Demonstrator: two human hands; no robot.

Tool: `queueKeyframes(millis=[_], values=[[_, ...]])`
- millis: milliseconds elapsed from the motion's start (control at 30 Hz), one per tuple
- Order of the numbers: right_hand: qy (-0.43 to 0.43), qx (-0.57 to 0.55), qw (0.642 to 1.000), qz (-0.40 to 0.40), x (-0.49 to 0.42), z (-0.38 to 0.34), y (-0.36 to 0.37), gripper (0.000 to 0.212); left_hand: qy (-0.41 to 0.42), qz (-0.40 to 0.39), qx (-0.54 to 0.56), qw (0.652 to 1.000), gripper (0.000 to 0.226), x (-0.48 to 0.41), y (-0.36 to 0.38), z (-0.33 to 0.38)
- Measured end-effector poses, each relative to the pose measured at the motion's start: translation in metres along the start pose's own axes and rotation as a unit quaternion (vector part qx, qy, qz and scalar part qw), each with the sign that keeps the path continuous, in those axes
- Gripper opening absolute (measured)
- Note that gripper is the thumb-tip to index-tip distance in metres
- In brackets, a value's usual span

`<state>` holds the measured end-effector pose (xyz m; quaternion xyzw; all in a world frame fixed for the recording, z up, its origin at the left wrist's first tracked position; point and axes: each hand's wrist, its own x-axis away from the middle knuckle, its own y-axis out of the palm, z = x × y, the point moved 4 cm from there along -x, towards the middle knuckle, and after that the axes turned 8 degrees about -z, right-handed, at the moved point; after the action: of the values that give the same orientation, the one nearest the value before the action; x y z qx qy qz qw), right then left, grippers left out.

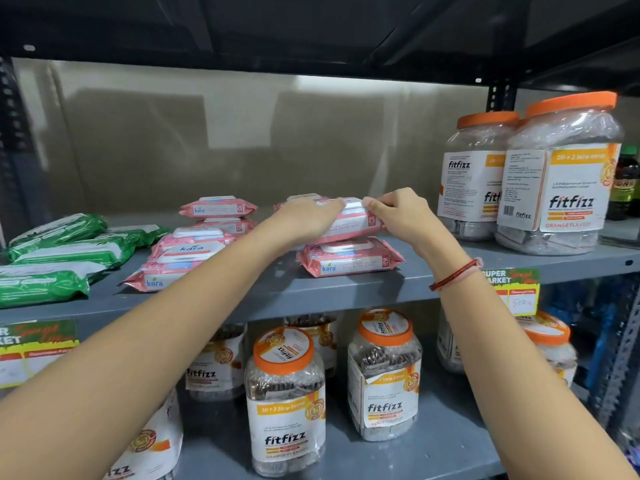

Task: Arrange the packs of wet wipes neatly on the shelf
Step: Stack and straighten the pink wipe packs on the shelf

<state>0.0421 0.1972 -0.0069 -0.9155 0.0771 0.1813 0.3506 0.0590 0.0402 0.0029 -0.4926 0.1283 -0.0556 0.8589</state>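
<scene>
Both of my hands rest on one pink pack of wet wipes [358, 221], which lies on top of another pink pack [349, 258] on the grey shelf [311, 292]. My left hand [308, 216] covers the top pack's left end. My right hand [398, 211] pinches its white lid from the right. More pink packs [194, 252] lie in a loose leaning pile to the left, and two [220, 207] are stacked behind them. Green packs [65, 251] lie at the far left.
Two big orange-lidded fitfizz jars [561, 174] stand at the right of the same shelf, with a dark bottle [625, 181] behind them. Several more fitfizz jars [285, 400] fill the shelf below. Price tags [516, 289] hang from the shelf edge.
</scene>
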Motion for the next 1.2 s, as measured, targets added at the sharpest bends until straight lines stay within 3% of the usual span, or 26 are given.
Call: queueKeyframes(millis=[333, 433, 500, 600, 700, 967, 1067, 1200], values=[[-0.017, 0.032, 0.999, 0.007, 0.029, 0.006, 0.004, 0.050, 0.038, 0.114, -0.131, 0.984, 0.046, 0.027, 0.023, -0.020], [-0.076, 0.052, 0.995, 0.036, 0.037, 0.004, -0.001, 0.054, 0.113, 0.218, -0.155, 0.957, 0.044, 0.038, 0.025, -0.016], [-0.128, 0.071, 0.989, 0.019, 0.042, 0.001, -0.001, 0.049, 0.152, 0.241, -0.174, 0.943, 0.041, 0.041, 0.027, -0.013], [-0.156, 0.083, 0.984, -0.019, 0.047, 0.005, 0.003, 0.043, 0.175, 0.242, -0.204, 0.932, 0.038, 0.043, 0.030, -0.010], [-0.171, 0.090, 0.981, 0.005, 0.053, 0.011, 0.004, 0.040, 0.181, 0.240, -0.206, 0.931, 0.038, 0.040, 0.028, -0.013], [-0.238, 0.071, 0.964, 0.092, 0.076, 0.002, 0.012, 0.035, 0.173, 0.224, -0.094, 0.955, 0.031, 0.032, 0.018, -0.021], [-0.269, 0.062, 0.956, 0.094, 0.082, -0.009, 0.019, 0.038, 0.157, 0.193, -0.044, 0.968, 0.048, 0.020, 0.013, -0.023], [-0.287, 0.071, 0.953, 0.069, 0.077, -0.022, 0.023, 0.034, 0.141, 0.181, 0.015, 0.973, 0.049, 0.016, 0.009, -0.025]])
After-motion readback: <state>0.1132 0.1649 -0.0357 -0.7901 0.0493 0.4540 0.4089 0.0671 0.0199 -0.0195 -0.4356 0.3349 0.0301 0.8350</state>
